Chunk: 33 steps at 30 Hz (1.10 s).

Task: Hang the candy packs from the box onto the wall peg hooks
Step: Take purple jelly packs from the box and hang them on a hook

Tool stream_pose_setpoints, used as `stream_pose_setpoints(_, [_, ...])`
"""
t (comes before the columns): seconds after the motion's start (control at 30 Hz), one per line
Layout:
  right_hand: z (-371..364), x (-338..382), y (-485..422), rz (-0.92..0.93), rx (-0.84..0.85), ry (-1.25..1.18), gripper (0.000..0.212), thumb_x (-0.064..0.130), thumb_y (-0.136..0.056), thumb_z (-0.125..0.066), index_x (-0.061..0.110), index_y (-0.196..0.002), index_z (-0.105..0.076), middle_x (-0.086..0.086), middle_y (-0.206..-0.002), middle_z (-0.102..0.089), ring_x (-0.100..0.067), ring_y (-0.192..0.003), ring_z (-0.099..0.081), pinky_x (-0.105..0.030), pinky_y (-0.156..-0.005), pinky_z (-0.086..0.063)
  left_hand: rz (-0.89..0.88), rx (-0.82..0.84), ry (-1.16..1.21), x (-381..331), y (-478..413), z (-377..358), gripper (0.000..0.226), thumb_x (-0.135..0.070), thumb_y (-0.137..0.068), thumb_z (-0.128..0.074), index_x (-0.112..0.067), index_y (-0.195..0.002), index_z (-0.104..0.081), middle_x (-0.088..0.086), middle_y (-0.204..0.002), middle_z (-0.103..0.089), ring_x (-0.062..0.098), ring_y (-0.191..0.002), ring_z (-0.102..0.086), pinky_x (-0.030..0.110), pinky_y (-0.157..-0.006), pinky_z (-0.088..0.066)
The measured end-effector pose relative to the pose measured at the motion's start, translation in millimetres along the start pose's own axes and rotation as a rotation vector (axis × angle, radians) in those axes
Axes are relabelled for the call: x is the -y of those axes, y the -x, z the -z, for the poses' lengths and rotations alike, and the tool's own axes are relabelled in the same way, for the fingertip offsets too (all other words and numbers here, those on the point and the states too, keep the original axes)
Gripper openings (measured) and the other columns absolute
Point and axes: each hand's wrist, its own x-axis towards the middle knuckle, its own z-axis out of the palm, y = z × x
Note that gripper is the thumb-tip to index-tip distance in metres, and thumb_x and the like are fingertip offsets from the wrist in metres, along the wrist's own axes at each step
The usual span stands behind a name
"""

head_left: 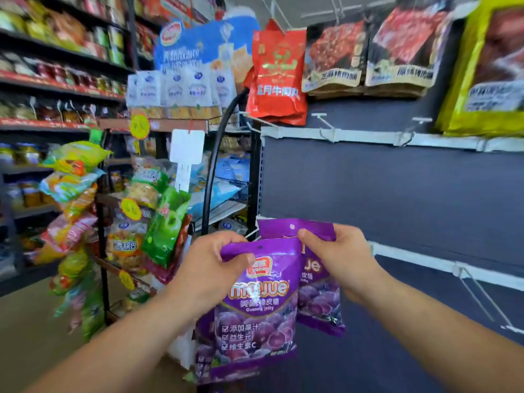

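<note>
Dark blue wall panel [397, 188], white rails [368, 136] across it, wire peg hooks [323, 123] on the rails, red packs [279, 78], dark jerky packs [334, 58], yellow pack [487, 69] hanging up top.

My left hand [211, 268] and right hand [343, 256], both bare, seen from the camera worn on my head. My left forearm [127, 336] and right forearm [439, 316] are likewise uncovered from wrist to the frame's lower edge. The nail of my right thumb [302, 232] looks trimmed short. The wide lens broadens both arms towards the camera; finer detail is lost to blur.
</note>
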Motion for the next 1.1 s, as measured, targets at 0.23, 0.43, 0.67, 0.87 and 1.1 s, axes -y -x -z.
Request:
stream_pose_setpoints(0.23, [-30, 79, -78, 0.104, -0.001, 0.006, 0.008, 0.011, -0.09, -0.075, 0.005, -0.09, -0.079, -0.02, -0.089, -0.08, -0.039, -0.082, -0.078, -0.062, -0.078, -0.063, -0.056, -0.086, 0.096, -50, -69, 53, 0.014, 0.0, -0.087, -0.074, -0.014, -0.086, -0.075, 0.02, -0.08, -0.078, 0.029, -0.066, -0.071, 0.056, -0.073, -0.061])
stream_pose_setpoints(0.43, [-60, 92, -121, 0.118, -0.01, -0.052, 0.01, 0.014, -0.091, -0.074, 0.004, -0.093, -0.076, -0.024, -0.099, -0.079, -0.044, -0.092, -0.076, -0.067, -0.077, -0.06, 0.012, -0.004, 0.175, -48, -104, 71, 0.016, -0.004, -0.087, -0.075, -0.011, -0.102, -0.073, 0.019, -0.085, -0.079, 0.033, -0.072, -0.076, 0.042, -0.065, -0.064])
stream_pose_setpoints(0.67, [-91, 108, -167, 0.221, 0.023, -0.046, 0.009, 0.019, -0.096, -0.072, 0.02, -0.089, -0.068, -0.014, -0.098, -0.08, -0.034, -0.087, -0.079, -0.055, -0.081, -0.064, -0.045, -0.121, 0.133, -26, -129, 78, 0.011, -0.003, -0.089, -0.073, -0.013, -0.093, -0.074, 0.014, -0.079, -0.079, 0.027, -0.065, -0.076, 0.047, -0.066, -0.063])
stream_pose_setpoints(0.87, [-120, 105, -204, 0.217, -0.016, -0.095, 0.016, 0.019, -0.097, -0.07, 0.019, -0.082, -0.065, -0.012, -0.093, -0.079, -0.032, -0.087, -0.078, -0.059, -0.085, -0.063, -0.121, -0.183, 0.047, -20, -153, 75, 0.011, -0.006, -0.087, -0.075, -0.017, -0.088, -0.075, 0.008, -0.074, -0.079, 0.026, -0.064, -0.075, 0.045, -0.063, -0.062])
stream_pose_setpoints(1.1, [-127, 107, -234, 0.254, -0.075, -0.08, 0.02, 0.022, -0.095, -0.07, 0.016, -0.078, -0.063, -0.023, -0.099, -0.078, -0.041, -0.091, -0.076, -0.065, -0.083, -0.06, -0.141, -0.198, 0.053, -13, -168, 73, 0.012, -0.007, -0.088, -0.074, -0.019, -0.087, -0.074, 0.005, -0.074, -0.079, 0.025, -0.064, -0.076, 0.042, -0.061, -0.063])
